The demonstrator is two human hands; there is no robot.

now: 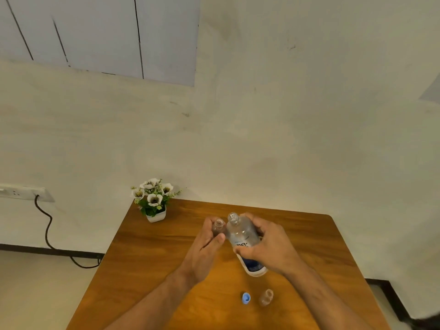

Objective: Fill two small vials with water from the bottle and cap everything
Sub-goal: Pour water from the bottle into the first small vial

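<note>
My right hand (266, 244) grips a clear plastic water bottle (242, 236) with a blue label, uncapped, lifted off the table and tilted with its mouth toward the left. My left hand (204, 248) holds a small clear vial (218, 226), open at the top, right beside the bottle's mouth. A second small vial (266, 297) stands open on the table near the front edge. Just left of it lies the bottle's blue cap (246, 298). No vial caps are visible.
The wooden table (152, 270) stands against a pale wall. A small white pot of white flowers (153, 201) sits at its far left corner. A wall socket (23, 192) with a black cable is off to the left.
</note>
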